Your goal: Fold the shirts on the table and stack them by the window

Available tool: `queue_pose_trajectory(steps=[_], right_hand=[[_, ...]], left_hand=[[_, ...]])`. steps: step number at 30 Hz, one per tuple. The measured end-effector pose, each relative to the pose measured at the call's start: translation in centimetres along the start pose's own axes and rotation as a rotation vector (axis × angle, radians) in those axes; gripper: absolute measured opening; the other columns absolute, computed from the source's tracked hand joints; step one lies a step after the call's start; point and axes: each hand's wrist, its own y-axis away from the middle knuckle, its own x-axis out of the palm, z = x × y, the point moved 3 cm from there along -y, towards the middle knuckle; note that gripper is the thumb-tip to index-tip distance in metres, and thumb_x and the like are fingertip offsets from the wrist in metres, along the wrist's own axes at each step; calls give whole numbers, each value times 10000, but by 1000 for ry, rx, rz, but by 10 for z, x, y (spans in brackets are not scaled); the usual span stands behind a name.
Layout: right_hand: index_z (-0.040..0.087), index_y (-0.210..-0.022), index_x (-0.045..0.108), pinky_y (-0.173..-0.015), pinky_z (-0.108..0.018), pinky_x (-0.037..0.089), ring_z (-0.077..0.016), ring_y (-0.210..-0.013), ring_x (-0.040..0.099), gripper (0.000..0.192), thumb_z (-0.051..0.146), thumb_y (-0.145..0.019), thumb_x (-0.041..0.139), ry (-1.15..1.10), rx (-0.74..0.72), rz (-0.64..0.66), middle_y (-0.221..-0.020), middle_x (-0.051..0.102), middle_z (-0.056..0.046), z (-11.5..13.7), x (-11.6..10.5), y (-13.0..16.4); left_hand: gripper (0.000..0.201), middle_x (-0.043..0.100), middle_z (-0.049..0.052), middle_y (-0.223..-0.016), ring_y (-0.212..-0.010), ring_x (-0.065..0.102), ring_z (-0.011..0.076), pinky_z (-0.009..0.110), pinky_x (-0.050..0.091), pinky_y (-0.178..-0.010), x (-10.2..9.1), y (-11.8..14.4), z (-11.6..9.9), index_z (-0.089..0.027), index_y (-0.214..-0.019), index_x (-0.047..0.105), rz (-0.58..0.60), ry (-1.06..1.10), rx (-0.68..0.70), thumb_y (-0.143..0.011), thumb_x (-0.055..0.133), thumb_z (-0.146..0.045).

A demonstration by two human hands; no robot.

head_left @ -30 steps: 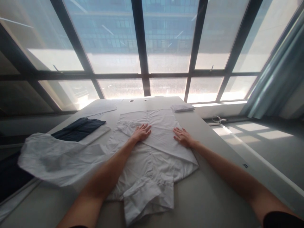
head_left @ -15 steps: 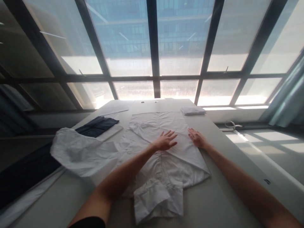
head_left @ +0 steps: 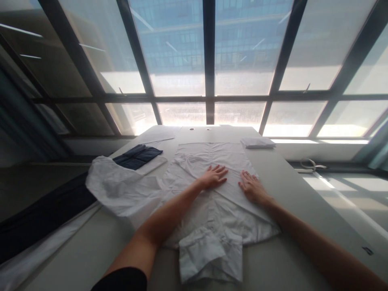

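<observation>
In the head view, the shirt (head_left: 226, 212) lies on the table (head_left: 263, 266). Your left hand (head_left: 214, 177) is on the shirt's middle, fingers a little spread. Your right hand (head_left: 252, 188) is on the shirt's right side, fingers close together. Dark cloth (head_left: 136, 157) sits left of the shirt. It looks like you're smoothing the shirt. The next move calls for flat hands and soft pushing, so nothing bunches.

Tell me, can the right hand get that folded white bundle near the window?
Probably yes, with a stretch forward: the right hand lies open on the white garment, and nothing seems to stand between it and the folded white bundle farther up the table.
</observation>
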Motion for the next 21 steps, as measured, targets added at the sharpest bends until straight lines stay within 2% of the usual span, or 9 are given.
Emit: queue_pose_trajectory(steps=[5,9,13,21], right_hand=[[82,-1596,361,-1259,-473,185,-260,-1556,244,634,400,-1055,271,33,7,-5,-1668,296,-160,-5,1,0],[69,-1595,358,-1258,-485,192,-271,-1554,250,639,387,-1047,271,21,7,-11,-1665,291,-167,-3,0,1],[72,-1594,360,-1259,-477,195,-270,-1550,263,634,374,-1043,279,14,7,-17,-1660,302,-167,-1,-1,1],[59,-1587,371,-1256,-475,202,-279,-1545,274,636,381,-1047,280,20,0,-21,-1656,313,-177,-2,-1,1]], left_hand=[[626,162,42,-1725,-1587,102,313,599,118,-1242,-18,11,88,-306,-1644,248,-28,-63,-325,-1070,235,-557],[624,176,26,-1725,-1588,115,292,572,97,-1250,-27,20,137,-329,-1643,244,-54,-101,-501,-1059,238,-549],[641,160,23,-1728,-1585,116,327,605,91,-1242,-31,22,157,-340,-1650,223,-64,-101,-583,-1045,220,-550],[690,147,11,-1730,-1582,104,357,606,109,-1241,-29,20,160,-318,-1654,221,-78,-74,-609,-1020,209,-589]])
